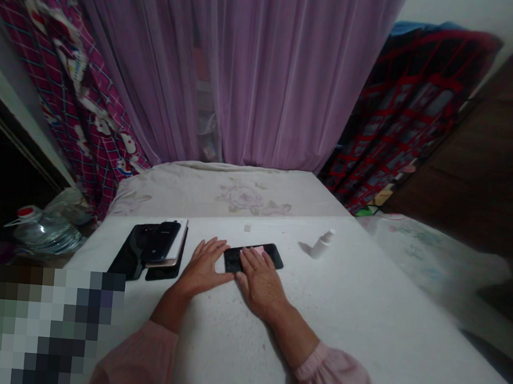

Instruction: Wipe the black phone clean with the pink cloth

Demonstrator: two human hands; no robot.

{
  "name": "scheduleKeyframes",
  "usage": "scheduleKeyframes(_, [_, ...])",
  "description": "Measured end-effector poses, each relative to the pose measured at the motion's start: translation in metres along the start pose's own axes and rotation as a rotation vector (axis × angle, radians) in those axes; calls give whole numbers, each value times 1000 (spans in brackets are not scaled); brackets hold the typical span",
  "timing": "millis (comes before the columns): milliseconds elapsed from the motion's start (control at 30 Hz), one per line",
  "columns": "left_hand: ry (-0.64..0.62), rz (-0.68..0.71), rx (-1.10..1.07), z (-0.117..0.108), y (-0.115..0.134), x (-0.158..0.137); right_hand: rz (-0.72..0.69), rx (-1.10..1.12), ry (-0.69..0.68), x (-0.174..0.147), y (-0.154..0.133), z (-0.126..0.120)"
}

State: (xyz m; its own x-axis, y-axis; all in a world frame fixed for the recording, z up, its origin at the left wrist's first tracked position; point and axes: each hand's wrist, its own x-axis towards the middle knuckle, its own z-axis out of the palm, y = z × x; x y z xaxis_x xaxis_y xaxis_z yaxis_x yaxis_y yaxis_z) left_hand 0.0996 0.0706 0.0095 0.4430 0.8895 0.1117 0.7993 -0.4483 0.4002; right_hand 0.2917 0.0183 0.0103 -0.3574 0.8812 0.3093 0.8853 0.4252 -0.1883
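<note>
A black smartphone (275,257) lies flat on the white table, long side running left to right. At its left end is my left hand (203,269), with index finger and thumb spanning the phone's short side and holding it by the edges. My right hand (262,280) is laid over the phone's middle, fingers stretched and pressing a small pink cloth (259,249) against the screen. Most of the cloth is hidden beneath those fingers. Right of the phone stands a small white spray bottle (323,244). A little pale square piece (247,228) lies beyond the phone.
On the left, a dark phone (163,243) rests on a stack of devices beside a black tablet (127,256). The white table (338,334) has a floral cloth (242,195) at its far end, against purple curtains (274,75). A large water bottle (49,235) stands off the left side.
</note>
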Motion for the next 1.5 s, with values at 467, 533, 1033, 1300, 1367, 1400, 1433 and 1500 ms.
scheduleKeyframes(467, [1,-34,4,-3,4,0,60,-22,7,-2,5,-3])
scheduleKeyframes(533, [5,-34,8,-3,4,1,-18,6,-10,-4,-3,-3])
scheduleKeyframes(1033, [20,-48,23,-1,1,2,226,-86,-73,-5,23,0])
scheduleKeyframes(1300, [21,-19,3,1,-4,3,24,-11,-75,-7,-3,-1])
scheduleKeyframes(1367, [22,-25,6,1,-4,3,78,-24,-87,-5,4,-3])
scheduleKeyframes(1400, [19,-30,8,1,-3,3,111,-35,-94,-5,9,-3])
scheduleKeyframes(1433, [14,-35,11,0,-3,3,145,-51,-98,-4,15,-4])
scheduleKeyframes(1500, [5,-40,12,-1,-2,3,209,-86,-85,-4,26,-3])
